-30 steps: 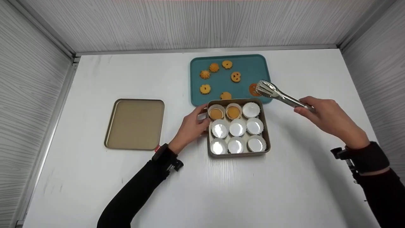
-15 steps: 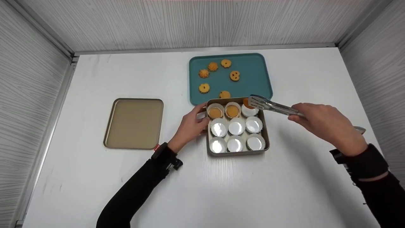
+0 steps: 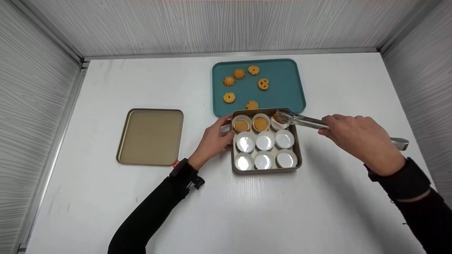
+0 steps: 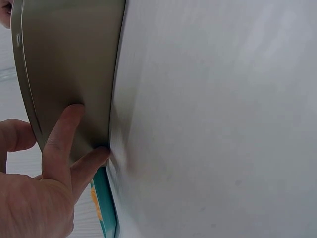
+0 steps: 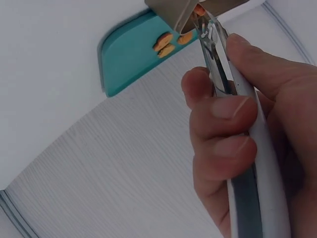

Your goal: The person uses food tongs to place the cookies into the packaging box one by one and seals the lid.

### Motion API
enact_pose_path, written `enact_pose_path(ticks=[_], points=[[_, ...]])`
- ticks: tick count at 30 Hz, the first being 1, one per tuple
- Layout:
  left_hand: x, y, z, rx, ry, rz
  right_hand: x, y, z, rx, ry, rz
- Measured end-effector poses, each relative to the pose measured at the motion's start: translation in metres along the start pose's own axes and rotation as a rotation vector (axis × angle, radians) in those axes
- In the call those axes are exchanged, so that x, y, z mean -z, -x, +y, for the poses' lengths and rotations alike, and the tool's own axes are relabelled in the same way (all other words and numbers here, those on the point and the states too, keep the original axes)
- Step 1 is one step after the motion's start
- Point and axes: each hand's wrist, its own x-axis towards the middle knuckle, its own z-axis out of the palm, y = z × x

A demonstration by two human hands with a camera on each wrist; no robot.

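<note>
A white tabletop point(image 3: 247, 211) with a few faint marks carries a shallow gold-toned metal tray point(image 3: 150, 137) toward the left, a rectangular teal tray point(image 3: 284, 81) near its back edge, and, in front of that one, a deeper gold-toned metal tin point(image 3: 266, 172), well apart from the shallow tray.

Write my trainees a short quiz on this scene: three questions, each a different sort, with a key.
1. Count: how many cookies show on the teal tray in the head view?
2. Choose: the right hand holds (a) the teal tray, (b) the tongs, (c) a paper cup.
3. True or false: the left hand touches the tin.

Key: 1. Six. 2. (b). 3. True.
</note>
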Motion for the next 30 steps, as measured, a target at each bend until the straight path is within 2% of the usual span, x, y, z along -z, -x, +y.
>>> enact_pose_path(ticks=[10, 25, 30], points=[[-0.001, 0.001, 0.001, 0.017, -0.001, 0.007, -0.003, -0.008, -0.014, 0.021, 0.025, 0.037], [0.000, -0.002, 0.000, 0.034, 0.018, -0.003, -0.009, -0.005, -0.011, 0.062, 0.104, 0.136], [-0.001, -0.001, -0.001, 0.031, 0.023, -0.003, -0.010, -0.003, -0.011, 0.065, 0.125, 0.139]])
